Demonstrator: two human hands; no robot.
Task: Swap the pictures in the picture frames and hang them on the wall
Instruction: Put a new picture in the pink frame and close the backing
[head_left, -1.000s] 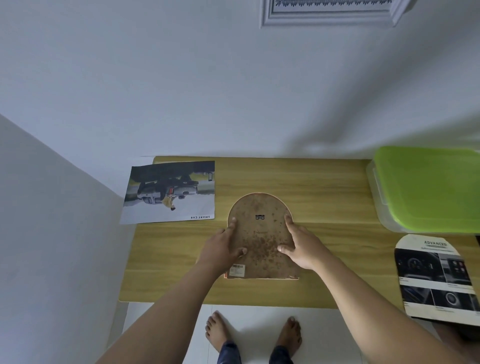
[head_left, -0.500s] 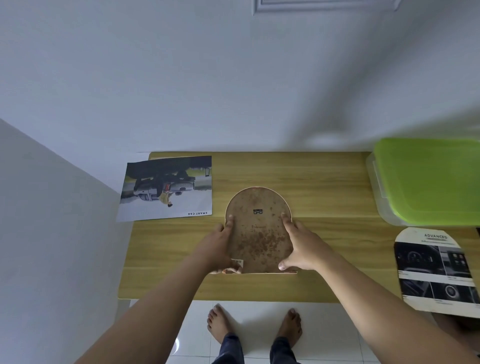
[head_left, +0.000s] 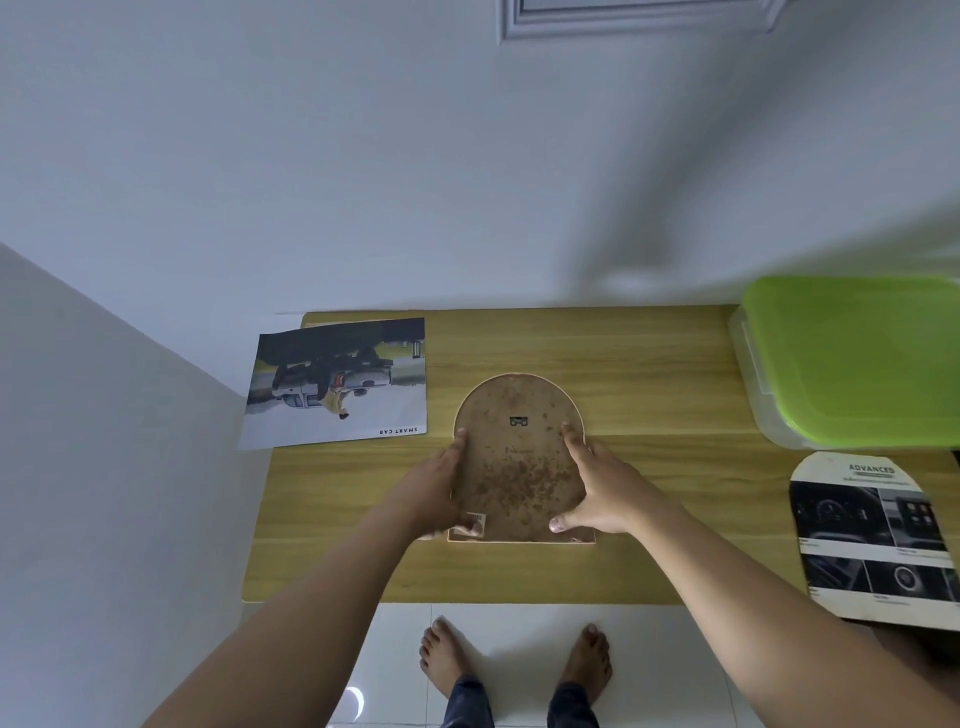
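An arched picture frame lies face down on the wooden table, its stained brown back and small hanger up. My left hand grips its left edge, thumb curled at the bottom left corner by a sticker. My right hand presses on its right side, forefinger and thumb lying straight on the back. A loose rectangular car picture lies at the table's left end. An arch-cut picture headed ADVANCED lies at the right end. A white frame hangs on the wall above.
A clear plastic box with a green lid stands at the back right of the table. The table sits in a corner, walls behind and to the left. My bare feet stand on white tiles in front of it.
Both thumbs have slid from the middle of the frame's back down to its bottom corners. The frame has stayed in place on the table.
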